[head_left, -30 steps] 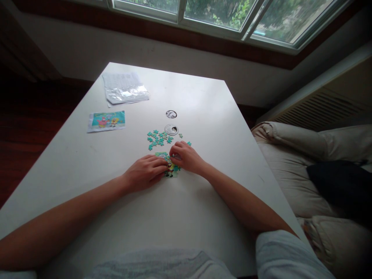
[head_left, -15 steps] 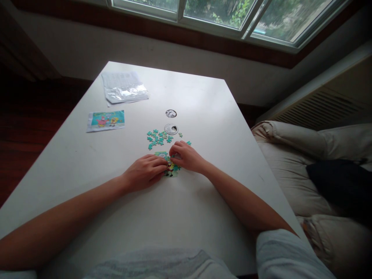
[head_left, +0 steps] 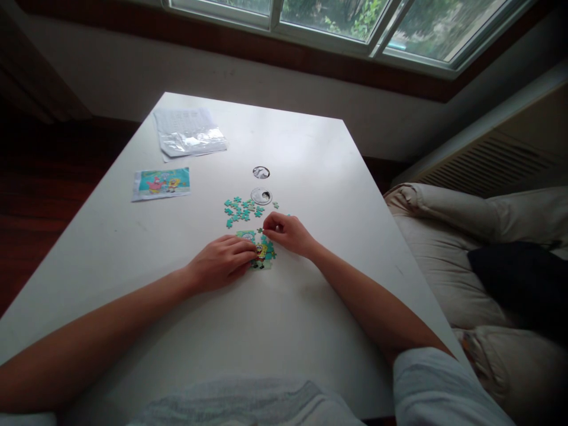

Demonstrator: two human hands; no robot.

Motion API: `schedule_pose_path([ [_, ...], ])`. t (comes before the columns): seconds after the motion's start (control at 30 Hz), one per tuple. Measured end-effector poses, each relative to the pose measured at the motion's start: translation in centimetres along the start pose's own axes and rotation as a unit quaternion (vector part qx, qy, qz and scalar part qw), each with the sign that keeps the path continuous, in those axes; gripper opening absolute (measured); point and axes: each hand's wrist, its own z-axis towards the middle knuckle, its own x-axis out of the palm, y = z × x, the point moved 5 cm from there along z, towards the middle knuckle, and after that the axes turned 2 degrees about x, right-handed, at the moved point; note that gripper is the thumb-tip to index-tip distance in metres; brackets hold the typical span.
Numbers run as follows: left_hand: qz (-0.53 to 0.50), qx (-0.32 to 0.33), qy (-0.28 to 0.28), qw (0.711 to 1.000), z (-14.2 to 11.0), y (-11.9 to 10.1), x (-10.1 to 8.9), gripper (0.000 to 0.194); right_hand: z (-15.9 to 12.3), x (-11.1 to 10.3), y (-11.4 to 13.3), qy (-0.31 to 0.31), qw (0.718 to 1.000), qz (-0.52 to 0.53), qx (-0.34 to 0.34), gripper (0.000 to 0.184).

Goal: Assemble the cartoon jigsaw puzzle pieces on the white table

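A partly joined jigsaw puzzle (head_left: 262,253) with a yellow cartoon figure lies on the white table. My left hand (head_left: 222,261) rests flat on its left side, fingers stretched out together and covering part of it. Just above the puzzle's top edge, my right hand (head_left: 289,233) pinches a small green puzzle piece (head_left: 260,231) between thumb and fingertip. Beyond both hands several loose teal puzzle pieces (head_left: 242,211) are spread out, and a single one (head_left: 276,205) lies off to their right. Another piece shows partly behind my right hand.
Two round metallic discs (head_left: 261,196) lie past the loose pieces. A cartoon picture card (head_left: 162,183) is on the left, with papers in a clear plastic sleeve (head_left: 190,135) behind it. A beige sofa (head_left: 426,260) borders the white table (head_left: 337,331) on the right.
My right hand has drawn slightly right and away from the puzzle, uncovering its upper part and the pinched piece. My left hand has stayed in place.
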Motion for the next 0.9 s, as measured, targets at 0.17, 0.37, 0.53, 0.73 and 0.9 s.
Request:
schedule_pose_path([
  [0.17,0.000,-0.001,-0.003,1.000,0.0,0.0,0.1,0.029,0.0,0.1,-0.2,0.000,1.000,0.001,0.001,0.015],
  [0.37,0.004,-0.001,0.001,1.000,0.0,0.0,0.0,0.028,0.1,0.3,-0.2,0.007,1.000,-0.009,-0.011,0.020],
  [0.53,0.005,-0.001,0.004,1.000,0.1,-0.1,-0.1,0.028,0.2,0.4,0.0,0.008,0.999,-0.025,-0.043,0.019],
  [0.73,0.009,0.000,0.002,1.000,0.0,0.0,0.0,0.028,-0.2,0.8,0.7,0.010,0.992,-0.083,-0.090,0.022],
  [0.9,0.009,-0.002,0.006,1.000,0.0,0.0,0.1,0.027,-0.6,1.6,1.5,0.022,0.983,-0.137,-0.120,0.024],
])
